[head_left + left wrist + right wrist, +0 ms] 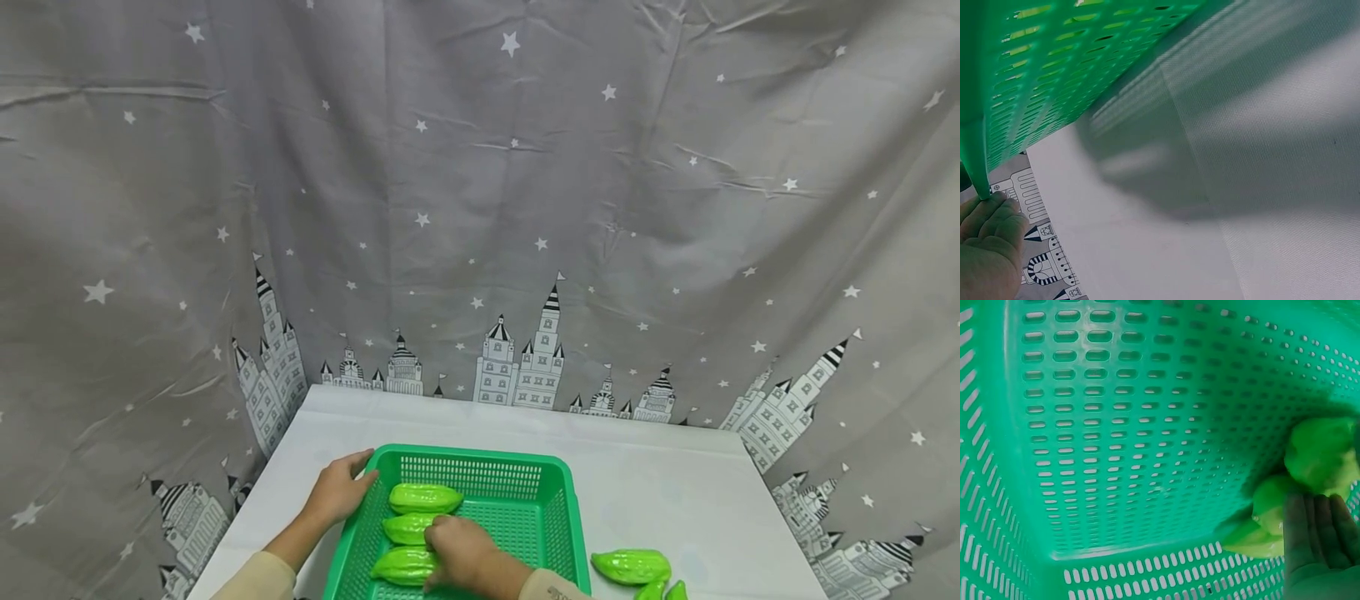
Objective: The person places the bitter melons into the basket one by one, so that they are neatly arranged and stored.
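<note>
Gripping the near gourd [396, 567] inside the green basket [472, 452]

Holding the right end of the near gourd, one of three in the basket, with the right hand [467, 552], with fingers bent over it and narrowed to its width. Hiding the right end of the middle gourd [405, 529] behind the same hand; impossible to tell whether also touching it.

Pinching the left rim of the one basket with the left hand [336, 493], near the basket's far left corner, with the thumb to the inner side and the fingers against the outer side.

Counting three light-green ridged gourds inside, side by side along the basket's left wall and pointing left to right: the near gourd, the middle gourd and, closest to the far left corner, the far gourd [426, 498].

Counting three more outside on the white tabletop [675, 492], to the right of the basket's right wall: the first outer gourd [630, 566], touching the second outer gourd [651, 592], with the third outer gourd [677, 591] just beside. Cutting off the last two at the bottom of the head view.

Finding the basket nearer the tabletop's left edge than its right, apart from the far edge. Showing two beige sleeves [258, 579] and, beyond the far edge, one gray curtain [450, 200] printed with many white stars and castles.
</note>
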`<state>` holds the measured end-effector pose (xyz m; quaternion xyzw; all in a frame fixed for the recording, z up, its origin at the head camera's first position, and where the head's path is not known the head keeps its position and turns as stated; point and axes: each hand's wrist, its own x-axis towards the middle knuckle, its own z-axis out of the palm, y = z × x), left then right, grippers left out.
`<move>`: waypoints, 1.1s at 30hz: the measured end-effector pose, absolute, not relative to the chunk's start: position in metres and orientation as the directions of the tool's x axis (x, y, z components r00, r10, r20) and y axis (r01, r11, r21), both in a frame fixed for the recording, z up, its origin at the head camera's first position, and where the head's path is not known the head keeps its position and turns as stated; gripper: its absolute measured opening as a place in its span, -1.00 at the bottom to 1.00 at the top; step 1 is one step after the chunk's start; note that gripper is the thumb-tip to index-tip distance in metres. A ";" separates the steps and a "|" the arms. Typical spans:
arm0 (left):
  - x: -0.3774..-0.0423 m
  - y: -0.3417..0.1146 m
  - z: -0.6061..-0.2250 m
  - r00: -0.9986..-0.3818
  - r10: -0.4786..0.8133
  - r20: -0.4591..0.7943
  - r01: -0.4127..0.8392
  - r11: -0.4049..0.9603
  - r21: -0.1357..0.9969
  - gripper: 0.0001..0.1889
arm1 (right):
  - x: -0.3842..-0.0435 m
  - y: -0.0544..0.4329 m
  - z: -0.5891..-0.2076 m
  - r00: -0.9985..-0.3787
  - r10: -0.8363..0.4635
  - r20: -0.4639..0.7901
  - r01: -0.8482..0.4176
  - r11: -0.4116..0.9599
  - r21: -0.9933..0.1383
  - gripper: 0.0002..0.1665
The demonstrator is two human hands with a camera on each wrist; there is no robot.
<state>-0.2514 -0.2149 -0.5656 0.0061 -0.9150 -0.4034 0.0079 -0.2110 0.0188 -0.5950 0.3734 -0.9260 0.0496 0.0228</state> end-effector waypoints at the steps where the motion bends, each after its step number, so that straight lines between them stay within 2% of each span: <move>1: -0.251 -0.215 -0.566 -1.000 -0.014 0.007 -0.005 0.674 0.738 -0.49 | -0.211 0.020 -0.594 -0.734 -0.675 0.076 -0.679 0.726 -0.107 -0.39; 3: -0.251 -0.214 -0.567 -1.000 -0.012 0.003 -0.006 0.677 0.736 -0.49 | -0.212 0.022 -0.590 -0.756 -0.649 0.090 -0.650 0.728 -0.217 -0.36; 6: -0.252 -0.215 -0.567 -1.000 -0.010 0.003 -0.004 0.677 0.736 -0.49 | -0.218 0.025 -0.580 -0.827 -0.547 0.133 -0.527 0.672 -0.520 -0.30; 9: -0.254 -0.214 -0.568 -1.000 -0.011 0.004 -0.004 0.676 0.737 -0.48 | -0.228 0.027 -0.567 -0.915 -0.364 0.173 -0.339 0.464 -0.818 -0.25; 11: -0.254 -0.214 -0.568 -1.000 -0.007 0.003 -0.003 0.677 0.736 -0.48 | -0.232 0.028 -0.558 -0.959 -0.212 0.187 -0.245 0.292 -0.924 -0.19; 14: -0.256 -0.213 -0.569 -1.000 -0.003 -0.009 -0.008 0.681 0.732 -0.48 | -0.236 0.030 -0.548 -0.983 -0.062 0.174 -0.181 0.145 -0.973 -0.12; 17: -0.257 -0.212 -0.570 -1.000 -0.005 -0.017 -0.015 0.685 0.729 -0.48 | -0.237 0.035 -0.541 -0.986 0.002 0.168 -0.167 0.102 -0.981 -0.09; 24: -0.257 -0.213 -0.568 -1.000 0.006 -0.013 -0.005 0.688 0.726 -0.47 | -0.238 0.059 -0.532 -0.974 0.049 0.222 -0.214 0.135 -0.968 -0.14; 33: -0.258 -0.217 -0.566 -1.000 0.010 -0.023 -0.010 0.692 0.722 -0.46 | -0.240 0.126 -0.539 -0.955 0.175 0.241 -0.206 0.195 -0.959 -0.18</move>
